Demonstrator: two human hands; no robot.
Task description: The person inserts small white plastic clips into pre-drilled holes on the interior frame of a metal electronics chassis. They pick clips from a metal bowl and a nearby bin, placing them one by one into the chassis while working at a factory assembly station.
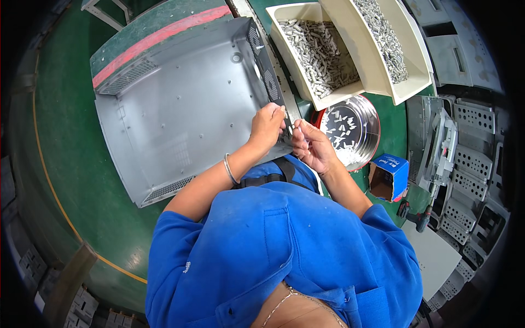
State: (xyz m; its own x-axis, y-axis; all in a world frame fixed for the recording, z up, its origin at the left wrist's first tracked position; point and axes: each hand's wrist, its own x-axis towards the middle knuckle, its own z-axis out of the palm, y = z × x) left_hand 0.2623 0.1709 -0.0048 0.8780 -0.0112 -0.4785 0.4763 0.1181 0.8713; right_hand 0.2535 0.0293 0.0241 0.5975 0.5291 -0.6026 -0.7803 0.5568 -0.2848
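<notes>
A large grey sheet-metal casing [186,104] lies with its hollow side up on the table, its dark perforated side wall [264,68] along the right. My left hand [265,128] is at the near end of that wall, fingers curled in at its edge. What those fingers hold, if anything, is hidden. Just across the wall, my right hand [314,146] has thumb and forefinger pinched together near the panel. Whatever is between these fingertips is too small to make out. The two hands almost meet.
Beyond my right hand stands a round metal tin [377,126] with small white pieces. Two cream bins, one left [279,33] and one right [418,82], hold many small metallic parts. A blue box [395,168] and a power drill [421,218] are at the right, beside perforated metal parts [471,161].
</notes>
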